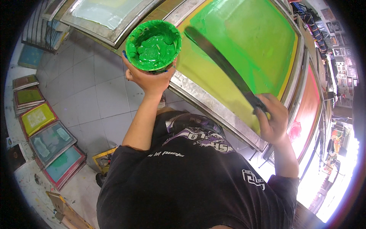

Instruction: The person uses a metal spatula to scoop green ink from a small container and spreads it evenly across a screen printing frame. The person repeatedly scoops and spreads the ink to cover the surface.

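Note:
My left hand (149,79) is closed around a round tub (131,34), holding it up from below at the near-left corner of a screen-printing frame (213,102). Thick, glossy green ink (154,49) lines the inside of the tub and smears its rim. Gripped in my right hand (275,119) is a long, dark ink spatula (228,68), slanting up and left over the screen. Its far tip is coated green, close to the tub's right side. Across the screen's yellow-green mesh spreads wet green ink (244,42); whether the blade touches it I cannot tell.
To the far left is another framed screen (101,13) with a pale coating; at the right, one with pink ink (305,114). Several used screens (51,143) lean along the left side. A yellow-edged frame (103,160) stands on the tiled floor (89,103).

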A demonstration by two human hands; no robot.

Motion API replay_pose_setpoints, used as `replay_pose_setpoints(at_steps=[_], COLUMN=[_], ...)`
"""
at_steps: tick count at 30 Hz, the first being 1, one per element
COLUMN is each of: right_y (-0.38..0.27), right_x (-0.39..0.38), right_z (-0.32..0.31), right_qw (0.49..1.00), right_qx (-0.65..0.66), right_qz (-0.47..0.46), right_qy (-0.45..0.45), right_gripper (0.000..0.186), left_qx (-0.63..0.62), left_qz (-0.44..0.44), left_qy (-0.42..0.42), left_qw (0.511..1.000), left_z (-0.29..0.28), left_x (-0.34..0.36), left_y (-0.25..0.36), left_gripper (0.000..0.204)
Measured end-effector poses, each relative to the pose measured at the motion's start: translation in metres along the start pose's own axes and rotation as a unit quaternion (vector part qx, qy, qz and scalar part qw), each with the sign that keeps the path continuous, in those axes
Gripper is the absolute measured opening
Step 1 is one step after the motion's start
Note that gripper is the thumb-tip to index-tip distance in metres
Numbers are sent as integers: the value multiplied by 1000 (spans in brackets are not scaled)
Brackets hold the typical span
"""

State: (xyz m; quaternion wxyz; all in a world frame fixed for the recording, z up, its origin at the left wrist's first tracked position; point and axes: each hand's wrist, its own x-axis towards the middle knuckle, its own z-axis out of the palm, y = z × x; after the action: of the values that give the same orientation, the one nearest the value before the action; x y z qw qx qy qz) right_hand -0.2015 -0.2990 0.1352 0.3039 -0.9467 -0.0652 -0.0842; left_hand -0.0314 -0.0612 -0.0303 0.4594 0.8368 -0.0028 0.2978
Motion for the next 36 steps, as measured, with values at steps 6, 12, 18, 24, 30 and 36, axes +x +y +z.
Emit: replay_pose_setpoints(at_steps=[6, 12, 18, 24, 30, 36], right_y=[2, -1, 1, 2, 19, 18], right_x=[48, 84, 88, 67, 39, 18], right_z=[66, 114, 115, 107, 102, 95], right_qw=[941, 857, 924, 905, 914, 909], right_qx=[287, 471, 337, 366, 335, 336], right_qz=[177, 207, 171, 202, 211, 237], right_qy=[-36, -43, -54, -78, -85, -71], right_gripper=[43, 41, 41, 40, 39, 39], left_qx=[-22, -26, -12, -11, -18, -54], left_qz=[23, 6, 16, 5, 8, -5], left_qy=[3, 0, -5, 0, 2, -2], left_qw=[999, 1000, 1000, 1000, 1000, 999], left_z=[-1, -3, -4, -4, -3, 0], left_x=[4, 3, 2, 1, 2, 2], left_y=[4, 5, 6, 6, 4, 2], left_gripper=[124, 124, 125, 125, 125, 124])
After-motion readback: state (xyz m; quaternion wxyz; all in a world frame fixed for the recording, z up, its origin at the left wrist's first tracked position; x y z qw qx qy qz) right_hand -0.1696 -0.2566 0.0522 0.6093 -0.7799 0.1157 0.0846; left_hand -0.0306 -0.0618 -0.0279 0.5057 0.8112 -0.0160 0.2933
